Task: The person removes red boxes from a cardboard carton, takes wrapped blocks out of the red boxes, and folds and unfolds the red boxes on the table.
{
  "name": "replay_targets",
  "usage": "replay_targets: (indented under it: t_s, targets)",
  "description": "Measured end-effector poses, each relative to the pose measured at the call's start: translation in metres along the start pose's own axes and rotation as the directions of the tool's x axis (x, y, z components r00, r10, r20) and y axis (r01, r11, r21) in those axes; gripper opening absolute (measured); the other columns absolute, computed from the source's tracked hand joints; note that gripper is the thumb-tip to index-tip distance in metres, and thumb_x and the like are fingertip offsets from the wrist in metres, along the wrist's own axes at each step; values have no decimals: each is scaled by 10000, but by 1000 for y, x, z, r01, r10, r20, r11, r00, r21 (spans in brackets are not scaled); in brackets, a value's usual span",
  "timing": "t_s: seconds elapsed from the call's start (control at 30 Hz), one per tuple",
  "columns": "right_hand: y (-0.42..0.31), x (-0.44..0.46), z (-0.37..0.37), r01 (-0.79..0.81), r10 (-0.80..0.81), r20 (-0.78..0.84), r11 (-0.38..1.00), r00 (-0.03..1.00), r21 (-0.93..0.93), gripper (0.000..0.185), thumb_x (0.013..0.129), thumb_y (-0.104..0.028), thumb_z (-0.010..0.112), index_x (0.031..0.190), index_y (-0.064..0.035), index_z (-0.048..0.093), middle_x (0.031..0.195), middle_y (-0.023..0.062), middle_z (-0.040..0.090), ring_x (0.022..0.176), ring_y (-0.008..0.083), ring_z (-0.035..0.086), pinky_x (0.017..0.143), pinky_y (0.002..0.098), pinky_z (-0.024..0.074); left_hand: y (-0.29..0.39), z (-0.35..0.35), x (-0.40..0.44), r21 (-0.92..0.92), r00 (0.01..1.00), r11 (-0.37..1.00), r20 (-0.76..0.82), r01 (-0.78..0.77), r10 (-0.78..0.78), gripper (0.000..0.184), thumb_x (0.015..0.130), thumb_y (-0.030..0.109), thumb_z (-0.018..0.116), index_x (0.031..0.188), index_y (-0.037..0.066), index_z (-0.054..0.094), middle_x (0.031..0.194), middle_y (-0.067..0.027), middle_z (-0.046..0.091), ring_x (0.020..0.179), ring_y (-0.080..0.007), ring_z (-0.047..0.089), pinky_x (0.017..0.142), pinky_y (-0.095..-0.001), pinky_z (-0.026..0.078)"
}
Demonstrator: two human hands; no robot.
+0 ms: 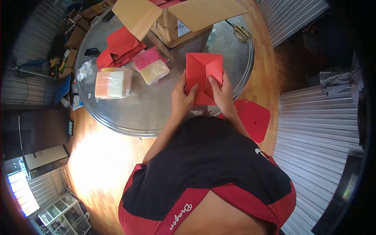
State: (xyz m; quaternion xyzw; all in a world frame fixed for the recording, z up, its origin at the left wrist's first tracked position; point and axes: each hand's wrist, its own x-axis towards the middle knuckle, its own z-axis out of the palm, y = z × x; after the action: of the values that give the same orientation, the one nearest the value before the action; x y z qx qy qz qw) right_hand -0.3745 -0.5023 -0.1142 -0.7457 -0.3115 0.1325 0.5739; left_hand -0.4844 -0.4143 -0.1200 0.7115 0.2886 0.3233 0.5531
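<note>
Between my two hands is a red paper envelope [204, 62], its folded flaps meeting near the middle and facing me. My left hand [182, 97] grips its left edge, thumb resting on the front. On the opposite edge, my right hand [222, 94] holds it with the thumb pressed on the flap; the fingers behind are hidden. The envelope is held over the near right part of a round metal table [145, 119]. Left of my hands lie a pink and cream plastic-wrapped packet [152, 66] and an orange and white one [113, 83].
A stack of red envelopes [122, 44] lies behind the packets. An open cardboard box [166, 29] stands at the back, with scissors [241, 33] to its right. Crumpled plastic [84, 70] and a small black object [92, 51] are at left. A red stool [253, 119] stands beside the table.
</note>
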Motion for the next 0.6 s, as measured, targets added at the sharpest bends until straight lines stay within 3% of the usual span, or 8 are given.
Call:
replay_targets:
  t_s: [0.1, 0.2, 0.27, 0.3, 0.37, 0.43, 0.47, 0.6]
  targets:
    - [2, 1, -3, 17, -22, -49, 995, 999, -96, 467, 824, -148, 534, 1233, -2, 364, 1080, 221, 539, 1004, 331, 537, 828, 357, 417, -5, 2, -1, -62, 999, 997, 4, 43, -42, 507, 762, 64, 608, 1216, -44, 410, 1142, -194, 514, 1021, -221, 534, 841, -311, 429]
    - [-4, 1, -6, 49, -55, -51, 993, 997, -109, 489, 812, -135, 538, 1246, -8, 352, 1101, 232, 525, 1012, 362, 523, 833, 375, 416, -9, 4, -1, -82, 998, 997, 66, 9, -4, 589, 770, 77, 608, 1276, -28, 326, 1191, -204, 473, 1054, -238, 511, 853, -325, 422]
    - [-10, 2, -8, 62, -66, -41, 993, 997, -100, 503, 805, -127, 543, 1251, -8, 346, 1109, 235, 520, 1014, 369, 518, 839, 381, 413, -4, 6, -1, -34, 999, 998, -8, -53, 52, 727, 775, 137, 621, 1334, -13, 181, 1212, -231, 440, 1073, -268, 493, 869, -334, 410]
    - [-11, 4, -10, 95, -95, 4, 987, 995, -132, 522, 801, -129, 549, 1262, -10, 334, 1139, 241, 495, 1042, 375, 495, 852, 384, 406, -1, 5, 0, -33, 999, 998, -7, -51, 50, 727, 775, 137, 621, 1334, -13, 181, 1212, -231, 440, 1073, -268, 493, 869, -334, 410]
    - [-13, 3, -11, 129, -122, 54, 978, 991, -161, 541, 798, -130, 555, 1272, -13, 322, 1169, 246, 471, 1070, 381, 472, 865, 386, 400, 6, 1, 5, -247, 993, 962, 47, 114, -106, 853, 767, 207, 639, 1351, -7, 56, 1206, -256, 429, 1063, -294, 496, 872, -338, 403]
    - [-16, -1, -8, 326, -296, 145, 898, 944, -296, 591, 788, -145, 574, 1294, -19, 296, 1234, 249, 408, 1132, 379, 414, 894, 391, 382, 12, 1, 7, -152, 994, 983, -1, 107, -108, 873, 762, 224, 644, 1350, -9, 42, 1208, -259, 424, 1055, -292, 500, 869, -339, 404]
    - [-21, -4, -8, 342, -297, 185, 892, 937, -296, 626, 782, -170, 591, 1305, -21, 281, 1267, 252, 366, 1163, 384, 378, 914, 397, 366, 13, 1, 8, -55, 993, 993, -45, 103, -105, 894, 756, 242, 648, 1350, -12, 29, 1210, -262, 419, 1047, -291, 504, 866, -339, 404]
    - [-21, -4, -6, 427, -376, 209, 848, 903, -314, 637, 781, -170, 593, 1305, -7, 271, 1262, 263, 366, 1159, 398, 378, 919, 398, 363, 2, 0, 8, -94, 989, 993, -122, 69, -80, 887, 759, 248, 640, 1351, -12, 33, 1231, -247, 404, 1046, -269, 501, 855, -332, 408]
